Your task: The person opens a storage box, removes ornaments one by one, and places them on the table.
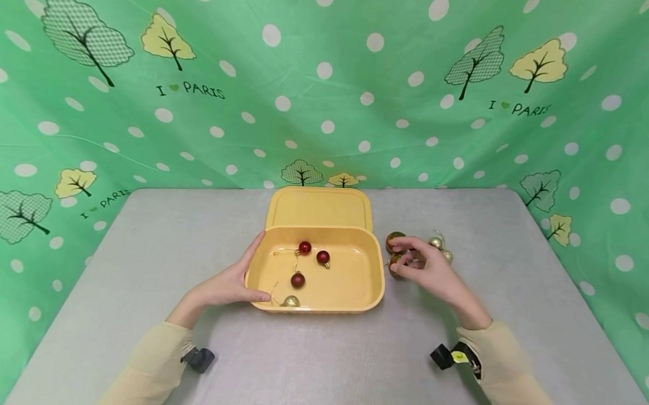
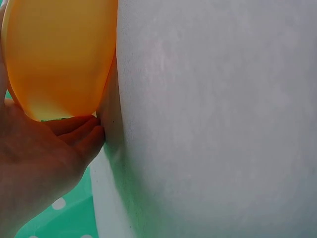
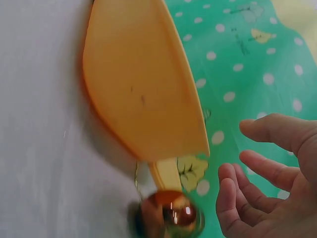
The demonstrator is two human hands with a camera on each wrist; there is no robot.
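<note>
A yellow plastic box sits on the table with three small red Christmas baubles and a gold bauble inside. My left hand grips its left end, thumb at the front corner and fingers along the outer wall. In the left wrist view those fingers lie against the box's outside. To the right of the box, my right hand hovers over a group of baubles, its thumb and fingers apart with nothing between them. A shiny copper-toned bauble lies beneath it, partly blurred in the right wrist view.
Behind the box is a matching yellow lid. Smaller gold baubles lie beyond my right hand, partly hidden by it. A green dotted cloth hangs along the back and sides of the grey table.
</note>
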